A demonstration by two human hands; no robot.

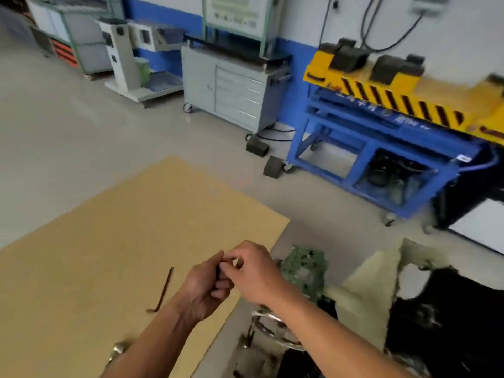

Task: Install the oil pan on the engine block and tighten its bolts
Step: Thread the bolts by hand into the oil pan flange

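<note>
The picture is blurred by motion. My left hand [203, 289] and my right hand [252, 271] meet above the right edge of a brown cardboard sheet [109, 241]. The left fingers are curled around a small dark item [218, 270], probably a bolt, and the right fingertips pinch at its top. A dark L-shaped hex key [163, 290] lies on the cardboard left of my hands. Below my right forearm sit shiny metal engine parts [268, 326] on the floor. A black mass [450, 317] lies at the lower right; whether it is the oil pan I cannot tell.
A greenish metal part [305, 266] lies just right of my hands, with pale foam sheets [368, 290] beyond it. A small metal piece [118, 349] rests on the cardboard by my left forearm. A blue and yellow machine stand [381, 126] and a grey wheeled cabinet [231, 85] line the wall.
</note>
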